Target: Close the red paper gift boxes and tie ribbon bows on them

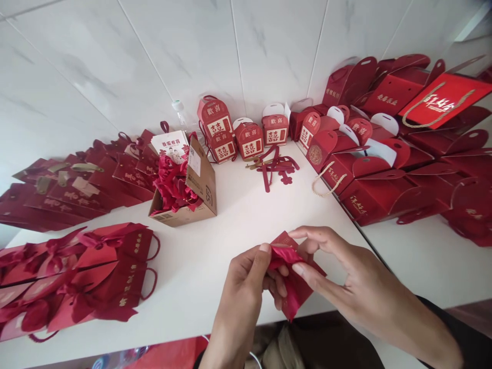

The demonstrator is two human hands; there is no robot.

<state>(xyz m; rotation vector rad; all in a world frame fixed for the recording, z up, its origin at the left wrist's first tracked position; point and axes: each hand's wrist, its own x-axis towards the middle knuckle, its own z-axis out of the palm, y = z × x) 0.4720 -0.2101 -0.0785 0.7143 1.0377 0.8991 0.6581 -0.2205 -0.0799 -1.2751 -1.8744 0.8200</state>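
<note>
Left hand (246,279) and right hand (346,271) pinch the red ribboned packet (294,294), its length pointing toward the camera.

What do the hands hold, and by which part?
A red packet with ribbon: left hand pinches the ribbon's top, right hand grips the packet's right edge.

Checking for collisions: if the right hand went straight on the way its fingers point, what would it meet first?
The right hand would first meet the red ribbon, which its fingertips already touch; directly behind come fingers of the left hand, pinching the same ribbon. Depth is hard to judge.
</note>
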